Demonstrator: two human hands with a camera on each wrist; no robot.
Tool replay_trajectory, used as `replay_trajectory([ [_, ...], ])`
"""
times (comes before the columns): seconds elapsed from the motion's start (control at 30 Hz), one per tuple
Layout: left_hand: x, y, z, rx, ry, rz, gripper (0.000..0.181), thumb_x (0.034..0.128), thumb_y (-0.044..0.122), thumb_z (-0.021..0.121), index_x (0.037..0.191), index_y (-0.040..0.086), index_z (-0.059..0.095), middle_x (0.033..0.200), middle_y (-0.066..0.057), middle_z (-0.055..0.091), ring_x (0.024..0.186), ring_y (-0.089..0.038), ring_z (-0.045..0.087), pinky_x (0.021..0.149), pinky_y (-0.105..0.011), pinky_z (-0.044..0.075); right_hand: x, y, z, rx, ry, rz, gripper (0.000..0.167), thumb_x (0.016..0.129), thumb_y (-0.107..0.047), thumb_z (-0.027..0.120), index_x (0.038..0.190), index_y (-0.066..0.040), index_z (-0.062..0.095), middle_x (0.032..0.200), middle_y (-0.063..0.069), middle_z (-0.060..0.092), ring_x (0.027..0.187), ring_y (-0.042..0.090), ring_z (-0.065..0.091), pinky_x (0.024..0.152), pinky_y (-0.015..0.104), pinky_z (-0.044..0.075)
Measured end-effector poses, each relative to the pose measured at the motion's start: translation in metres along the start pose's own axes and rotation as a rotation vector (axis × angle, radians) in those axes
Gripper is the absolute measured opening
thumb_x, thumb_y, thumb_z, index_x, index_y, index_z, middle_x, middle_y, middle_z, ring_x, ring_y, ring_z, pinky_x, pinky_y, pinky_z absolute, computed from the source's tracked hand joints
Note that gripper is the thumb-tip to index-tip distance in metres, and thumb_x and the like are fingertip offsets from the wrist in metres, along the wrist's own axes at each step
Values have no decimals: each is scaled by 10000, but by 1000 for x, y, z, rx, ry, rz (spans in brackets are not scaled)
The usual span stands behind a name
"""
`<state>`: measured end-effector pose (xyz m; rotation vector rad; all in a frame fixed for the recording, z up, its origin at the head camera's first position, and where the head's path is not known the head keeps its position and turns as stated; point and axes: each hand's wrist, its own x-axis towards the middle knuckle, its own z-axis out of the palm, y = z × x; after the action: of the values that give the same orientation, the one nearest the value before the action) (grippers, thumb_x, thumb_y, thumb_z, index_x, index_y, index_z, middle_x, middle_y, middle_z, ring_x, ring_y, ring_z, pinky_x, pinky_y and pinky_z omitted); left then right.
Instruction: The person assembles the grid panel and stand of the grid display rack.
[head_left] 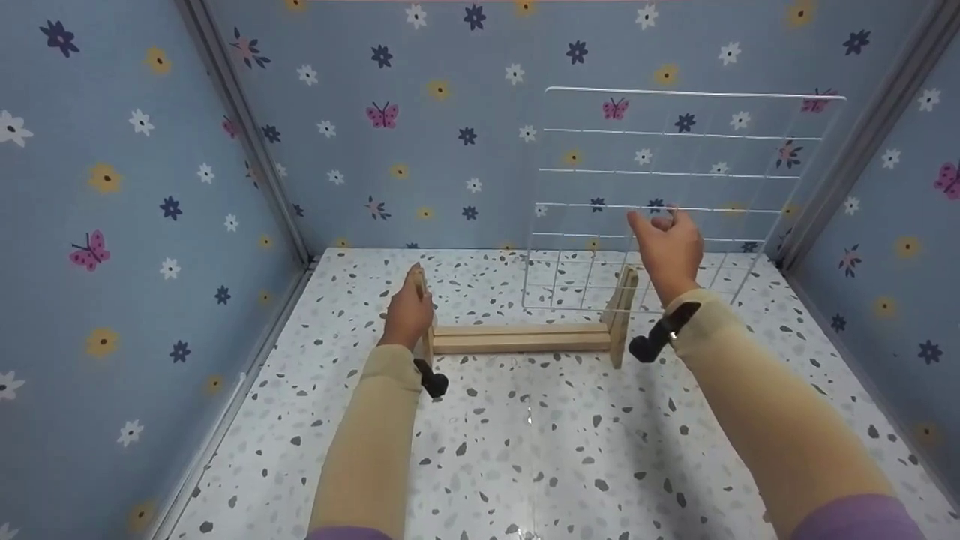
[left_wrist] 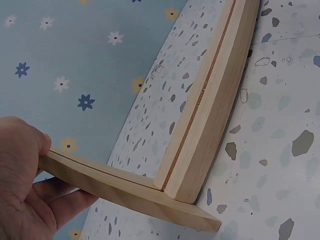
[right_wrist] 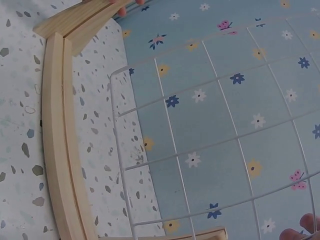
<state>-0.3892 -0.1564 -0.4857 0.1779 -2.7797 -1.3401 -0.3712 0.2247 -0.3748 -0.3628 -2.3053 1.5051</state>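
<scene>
A pale wooden stand [head_left: 517,346] sits on the speckled surface, made of a low grooved crossbar and two upright side pieces. My left hand [head_left: 407,313] grips the stand's left upright [left_wrist: 115,185]; the left wrist view shows thumb and fingers on either side of it. In my right hand [head_left: 670,251] is a white wire grid panel [head_left: 697,93], pinched at a middle wire. The panel is raised and tilted, its lower part overlapping the right upright [head_left: 620,319] in the head view. In the right wrist view, the panel's edge appears apart from the crossbar [right_wrist: 62,130].
White speckled floor panel [head_left: 525,450] spreads under the stand. Blue flower-and-butterfly walls stand at the back [head_left: 420,142], left [head_left: 135,315] and right [head_left: 900,285], with grey strips [head_left: 259,142] along the corners.
</scene>
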Motion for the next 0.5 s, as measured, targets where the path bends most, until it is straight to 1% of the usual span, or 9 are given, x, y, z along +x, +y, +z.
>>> replay_trajectory([
  [0.13,-2,0,0,-2,0,1,618,1093,219,425,1641,257,143,1563,-205,405,1371,-379,476,1107,-595,385,-2,1,-1,3,-5,6,949,879,-667,654,1591,-138,317,1499,114,517,1337,273,527,1084,391,458],
  [0.3,-5,0,2,-19,-4,11,624,1093,217,427,1643,257,135,1570,-202,396,1379,-380,467,1100,-593,396,-2,-1,-3,-8,2,-8,951,883,-673,641,1595,-138,310,1493,113,525,1324,271,540,1069,393,472],
  [0.5,-8,-1,4,-39,-2,43,624,1094,190,423,1643,243,133,1574,-207,387,1380,-387,462,1098,-555,414,-1,-4,-5,-5,1,-24,960,877,-681,642,1601,-151,301,1485,114,530,1320,273,541,1067,395,473],
])
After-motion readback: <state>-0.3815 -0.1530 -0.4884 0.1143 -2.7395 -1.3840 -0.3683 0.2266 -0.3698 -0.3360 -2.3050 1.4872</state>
